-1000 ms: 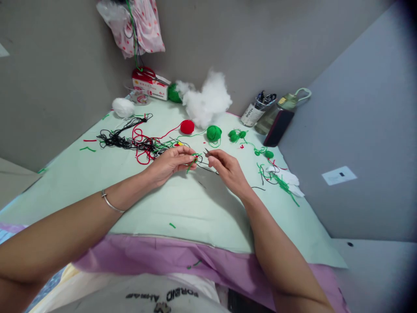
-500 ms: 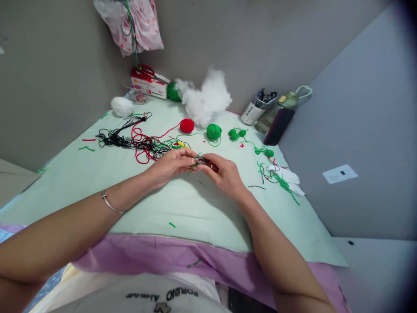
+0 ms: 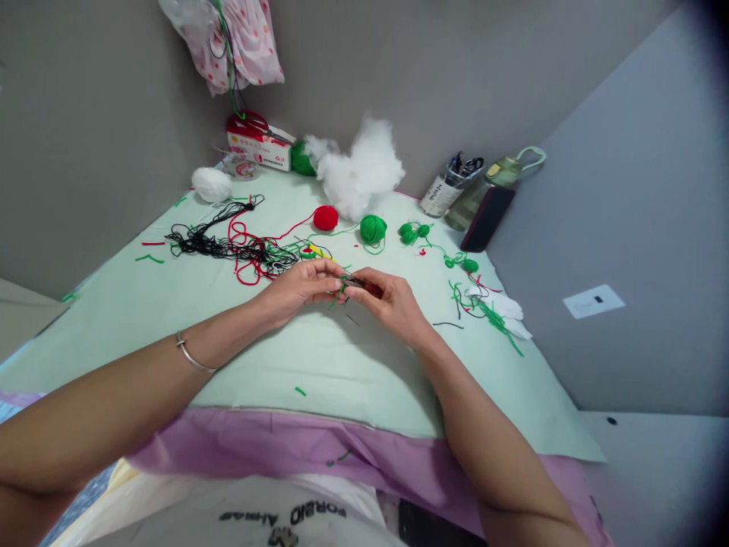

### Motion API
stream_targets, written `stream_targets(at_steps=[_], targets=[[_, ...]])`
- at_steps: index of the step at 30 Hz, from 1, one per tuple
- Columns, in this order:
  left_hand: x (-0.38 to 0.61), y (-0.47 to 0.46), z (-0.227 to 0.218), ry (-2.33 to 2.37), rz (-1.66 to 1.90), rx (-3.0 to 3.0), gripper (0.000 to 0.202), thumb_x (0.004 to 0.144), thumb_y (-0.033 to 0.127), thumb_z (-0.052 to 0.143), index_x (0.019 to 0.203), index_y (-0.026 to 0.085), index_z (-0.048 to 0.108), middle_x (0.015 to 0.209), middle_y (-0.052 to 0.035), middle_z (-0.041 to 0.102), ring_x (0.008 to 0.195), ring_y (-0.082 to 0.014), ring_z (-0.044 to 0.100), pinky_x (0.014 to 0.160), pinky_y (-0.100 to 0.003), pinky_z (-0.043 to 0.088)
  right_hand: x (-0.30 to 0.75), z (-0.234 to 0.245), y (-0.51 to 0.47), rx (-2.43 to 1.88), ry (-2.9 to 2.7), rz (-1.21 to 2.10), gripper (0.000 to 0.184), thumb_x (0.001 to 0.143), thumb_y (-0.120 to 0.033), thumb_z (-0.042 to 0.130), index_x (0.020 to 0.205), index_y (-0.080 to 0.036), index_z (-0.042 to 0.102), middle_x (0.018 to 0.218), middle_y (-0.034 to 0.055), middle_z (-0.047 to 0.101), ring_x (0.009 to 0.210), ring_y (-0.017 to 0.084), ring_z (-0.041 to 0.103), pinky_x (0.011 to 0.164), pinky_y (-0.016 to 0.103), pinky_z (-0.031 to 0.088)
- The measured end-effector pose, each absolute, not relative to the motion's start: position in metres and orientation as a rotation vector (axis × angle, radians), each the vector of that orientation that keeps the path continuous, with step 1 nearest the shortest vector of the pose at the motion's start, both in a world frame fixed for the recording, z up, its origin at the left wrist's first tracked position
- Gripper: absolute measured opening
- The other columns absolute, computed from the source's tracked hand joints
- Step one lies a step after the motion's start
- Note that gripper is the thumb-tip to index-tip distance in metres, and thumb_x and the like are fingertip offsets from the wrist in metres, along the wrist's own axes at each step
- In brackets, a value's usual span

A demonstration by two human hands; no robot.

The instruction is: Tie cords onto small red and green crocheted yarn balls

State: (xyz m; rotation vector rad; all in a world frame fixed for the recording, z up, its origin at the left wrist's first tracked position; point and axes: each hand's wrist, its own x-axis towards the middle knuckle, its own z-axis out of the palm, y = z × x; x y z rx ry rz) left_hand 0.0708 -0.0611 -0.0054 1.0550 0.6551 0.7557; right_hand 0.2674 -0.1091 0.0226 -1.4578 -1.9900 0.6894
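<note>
Passage: over the pale cloth [image 3: 370, 376], lower centre of the frame; one green snippet [image 3: 300, 391] lies there. Barriers: left hand [image 3: 304, 287] and right hand [image 3: 388, 300], centre; black yarn tangle [image 3: 200, 241], left of centre; red ball [image 3: 326, 219], green ball [image 3: 373, 229] and white stuffing [image 3: 364, 171], upper centre; pen cup [image 3: 440, 197] and bottle [image 3: 502, 171], upper right.

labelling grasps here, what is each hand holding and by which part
The right hand holds a small cutting tool by its reddish handle. The left hand pinches a green yarn piece; exactly where is hidden.
</note>
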Motion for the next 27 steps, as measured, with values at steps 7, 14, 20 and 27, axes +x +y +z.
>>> stream_targets(at_steps=[7, 14, 20, 27], targets=[[0.071, -0.062, -0.008, 0.645, 0.741, 1.05, 0.03, 0.072, 0.026, 0.082, 0.093, 0.013, 0.065, 0.081, 0.0006, 0.069, 0.073, -0.0125, 0.067, 0.082, -0.03, 0.052, 0.268, 0.023, -0.108, -1.489, -1.985, 0.744, 0.027, 0.093, -0.042, 0.059, 0.085, -0.018, 0.069, 0.064, -0.0036, 0.048, 0.06, 0.01, 0.036, 0.058, 0.025, 0.027], [0.072, -0.062, -0.005, 0.665, 0.753, 1.027, 0.032, 0.069, 0.028, 0.085, 0.09, 0.014, 0.065, 0.081, 0.0009, 0.069, 0.071, -0.013, 0.068, 0.08, -0.031, 0.053, 0.269, 0.018, -0.104, -1.358, -1.792, 0.92, 0.026, 0.088, -0.043, 0.067, 0.089, -0.017, 0.066, 0.071, -0.003, 0.05, 0.065, 0.01, 0.041, 0.061, 0.025, 0.032], [0.071, -0.061, -0.006, 0.639, 0.754, 1.048, 0.029, 0.072, 0.029, 0.083, 0.091, 0.015, 0.066, 0.086, 0.0001, 0.068, 0.074, -0.0148, 0.069, 0.081, -0.034, 0.052, 0.284, 0.014, -0.092, -1.337, -1.366, 0.892, 0.037, 0.087, -0.052, 0.066, 0.1, -0.017, 0.066, 0.067, -0.004, 0.046, 0.06, 0.01, 0.039, 0.054, 0.024, 0.029], [0.072, -0.06, -0.014, 0.639, 0.782, 1.132, 0.027, 0.075, 0.028, 0.08, 0.096, 0.017, 0.067, 0.09, 0.0, 0.067, 0.078, -0.0131, 0.067, 0.079, -0.029, 0.049, 0.274, 0.013, -0.098, -1.318, -1.544, 1.036, 0.034, 0.08, -0.049, 0.074, 0.089, -0.016, 0.069, 0.063, -0.0044, 0.047, 0.058, 0.009, 0.036, 0.054, 0.025, 0.029]])
